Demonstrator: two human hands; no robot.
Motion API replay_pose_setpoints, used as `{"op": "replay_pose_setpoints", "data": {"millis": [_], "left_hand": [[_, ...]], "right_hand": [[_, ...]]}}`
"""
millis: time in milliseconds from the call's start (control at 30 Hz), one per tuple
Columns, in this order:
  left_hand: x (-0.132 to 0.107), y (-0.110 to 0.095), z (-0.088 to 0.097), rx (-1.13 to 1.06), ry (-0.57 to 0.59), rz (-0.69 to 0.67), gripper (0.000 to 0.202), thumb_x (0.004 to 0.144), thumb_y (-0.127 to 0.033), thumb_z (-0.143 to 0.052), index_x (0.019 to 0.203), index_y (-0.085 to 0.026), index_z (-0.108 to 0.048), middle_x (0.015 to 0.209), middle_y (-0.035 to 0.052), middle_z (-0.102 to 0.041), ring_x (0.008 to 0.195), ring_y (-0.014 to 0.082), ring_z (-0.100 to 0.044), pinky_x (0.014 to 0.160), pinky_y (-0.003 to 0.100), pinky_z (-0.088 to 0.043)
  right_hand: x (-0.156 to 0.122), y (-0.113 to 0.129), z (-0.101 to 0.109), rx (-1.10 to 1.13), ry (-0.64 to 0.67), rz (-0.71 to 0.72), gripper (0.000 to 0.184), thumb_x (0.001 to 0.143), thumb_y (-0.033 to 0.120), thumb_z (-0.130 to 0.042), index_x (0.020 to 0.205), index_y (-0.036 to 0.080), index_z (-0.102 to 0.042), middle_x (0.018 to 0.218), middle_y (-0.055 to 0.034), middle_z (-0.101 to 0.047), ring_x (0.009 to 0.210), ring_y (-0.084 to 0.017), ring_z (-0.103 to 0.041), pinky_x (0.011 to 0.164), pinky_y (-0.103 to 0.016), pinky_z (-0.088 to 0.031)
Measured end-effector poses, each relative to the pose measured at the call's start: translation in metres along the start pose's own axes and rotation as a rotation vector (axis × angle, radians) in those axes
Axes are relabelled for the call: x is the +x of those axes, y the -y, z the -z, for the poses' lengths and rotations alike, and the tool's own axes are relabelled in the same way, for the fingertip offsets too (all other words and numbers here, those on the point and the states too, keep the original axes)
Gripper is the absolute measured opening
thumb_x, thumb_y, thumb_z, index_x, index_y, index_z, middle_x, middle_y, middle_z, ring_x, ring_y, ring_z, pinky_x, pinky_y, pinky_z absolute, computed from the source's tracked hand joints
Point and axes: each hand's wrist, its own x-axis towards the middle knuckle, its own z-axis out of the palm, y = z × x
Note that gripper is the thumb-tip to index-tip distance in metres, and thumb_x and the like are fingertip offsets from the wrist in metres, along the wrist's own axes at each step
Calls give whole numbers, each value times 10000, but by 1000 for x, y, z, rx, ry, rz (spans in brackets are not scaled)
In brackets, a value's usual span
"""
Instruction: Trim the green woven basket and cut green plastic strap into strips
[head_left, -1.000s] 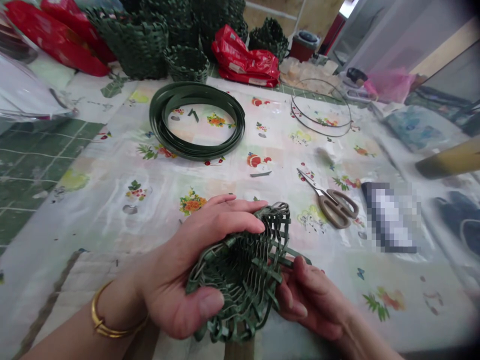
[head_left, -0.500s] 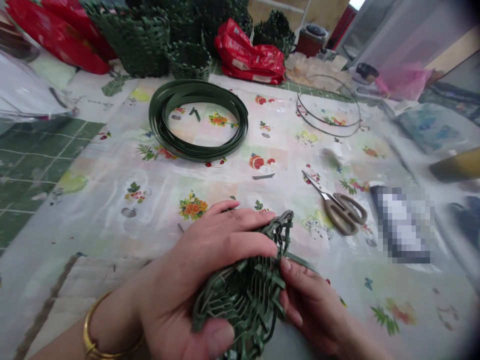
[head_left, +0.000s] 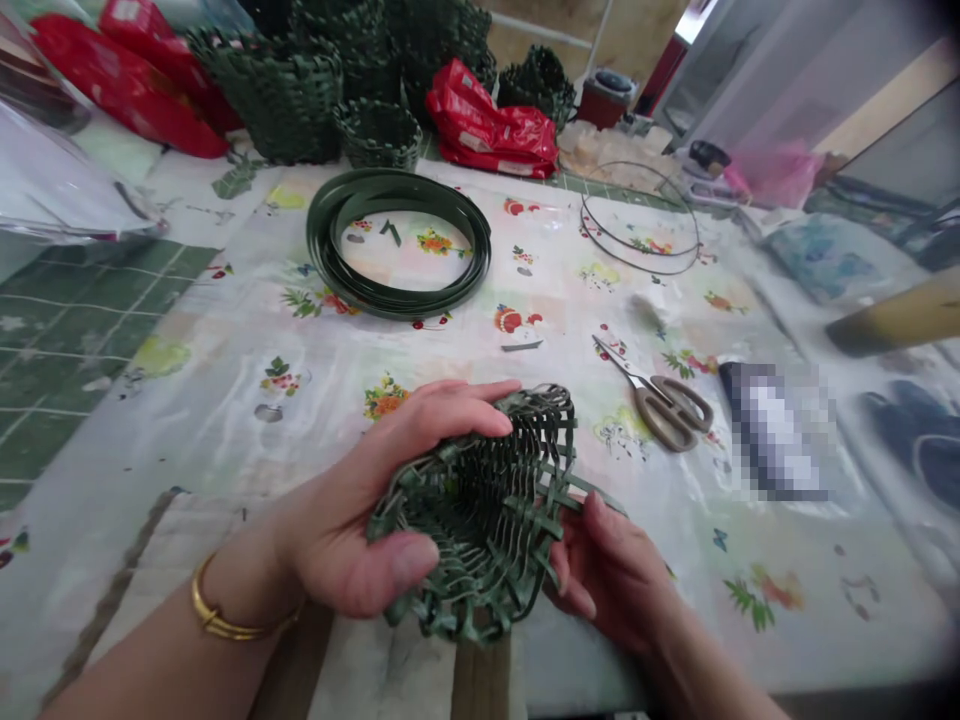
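A small half-woven green basket [head_left: 487, 510] sits between both my hands just above the table's near edge, its opening turned toward me. My left hand [head_left: 367, 500] wraps its left side, fingers over the far rim and thumb on the near rim. A gold bangle [head_left: 214, 618] circles that wrist. Pressed against the basket's right side, my right hand [head_left: 607, 575] pinches a loose green strip [head_left: 581, 487] that sticks out there.
A coil of green strapping [head_left: 397, 240] lies mid-table on the floral cloth. Scissors [head_left: 660, 405] rest to the right, a wire hoop [head_left: 641, 220] beyond them. Several finished green baskets [head_left: 277, 90] and red bags [head_left: 487, 125] line the far edge.
The basket has tipped back up with its opening toward me. My left fingers slid along the far rim; my right hand dropped lower on the right side.
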Motion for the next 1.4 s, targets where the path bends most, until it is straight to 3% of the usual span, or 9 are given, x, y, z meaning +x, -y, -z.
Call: {"op": "replay_pose_setpoints", "data": {"millis": [200,367,533,667,767,900,1067,1233,1400], "left_hand": [[4,-2,0,63,48,-21,668,730,-458,-605,1343,-256,-437,1458,82,-446,1379,352,-328,1184,538,-94],[4,-6,1,100,39,-2,600,784,-484,-553,1321,-241,-443,1429,86,-482,1390,332,-319,1177,520,-134],[3,-4,3,138,58,-30,638,775,-514,-562,1330,-231,-426,1448,101,-458,1352,336,-378,1176,515,-126],[3,11,2,201,46,-43,563,804,-494,-555,1314,-284,-444,1465,78,-448,1302,334,-450,1150,558,-173],[2,31,3,223,60,-48,434,830,-477,-528,1231,-312,-530,1394,52,-533,1235,329,-519,1108,598,-239],[1,55,5,242,109,23,432,829,-504,-504,1206,-306,-579,1294,36,-611,1206,320,-542,1098,580,-283],[0,65,14,254,152,9,412,822,-510,-520,1181,-327,-602,1302,18,-606,1195,312,-551,1096,569,-296],[2,62,13,245,104,51,423,837,-504,-498,1206,-317,-586,1263,24,-632,1231,317,-525,1072,548,-341],[6,35,0,247,62,24,432,845,-468,-507,1246,-313,-545,1340,34,-577,1218,310,-536,1107,575,-273]], "right_hand": [[-2,11,4,-28,29,-80,398,795,517,-696,725,127,-655,598,-43,-670,395,-54,-466,407,-175,-284],[-1,14,5,37,123,-168,388,794,524,-697,816,139,-656,614,-37,-663,420,-49,-434,439,-175,-295],[0,12,7,29,159,-133,397,855,500,-637,721,127,-650,574,-13,-613,421,-34,-374,454,-172,-285],[0,9,7,9,149,-122,437,874,516,-601,693,123,-660,528,1,-563,431,-39,-370,463,-173,-275],[0,7,6,7,115,-118,436,879,514,-594,697,125,-668,522,7,-549,431,-41,-363,469,-177,-268],[1,9,3,-50,79,-121,485,877,527,-588,631,115,-662,475,20,-500,418,-42,-351,456,-185,-252],[1,9,2,-133,-15,-116,458,860,515,-615,620,126,-627,486,6,-553,396,-36,-363,414,-178,-241],[-2,0,0,-167,-187,-143,429,761,551,-710,673,175,-522,400,53,-546,308,-25,-319,344,-151,-201],[5,4,0,-158,-124,-181,487,814,640,-578,679,174,-529,346,34,-529,239,-33,-287,302,-162,-166]]}}
